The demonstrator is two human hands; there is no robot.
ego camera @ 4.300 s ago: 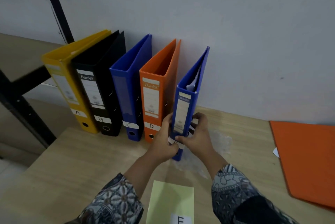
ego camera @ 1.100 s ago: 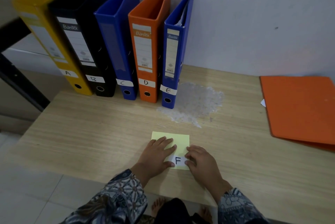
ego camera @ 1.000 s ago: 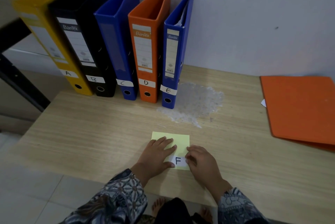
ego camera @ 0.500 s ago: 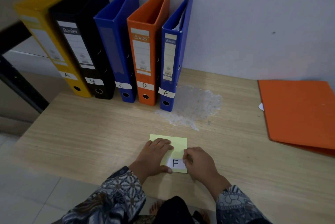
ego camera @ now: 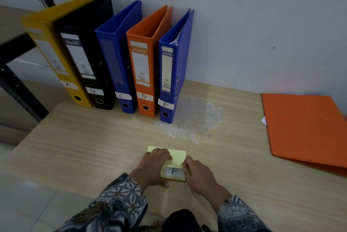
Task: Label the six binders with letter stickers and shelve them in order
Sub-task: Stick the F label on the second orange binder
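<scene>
The right hand [ego camera: 199,173] pinched the F sticker [ego camera: 174,172] at 6 o'clock, the flat left hand [ego camera: 155,164] pressing its yellow sheet [ego camera: 178,156]; five binders [ego camera: 116,66] at 11 o'clock had letters, and the lying orange binder [ego camera: 308,128] at 3 o'clock looked left to do.

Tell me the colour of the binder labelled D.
The D binder is orange, clearest in the head view.

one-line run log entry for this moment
left hand: presses yellow sheet | right hand: pinches F sticker | binders A-E: upright | orange binder: flat on table
</scene>
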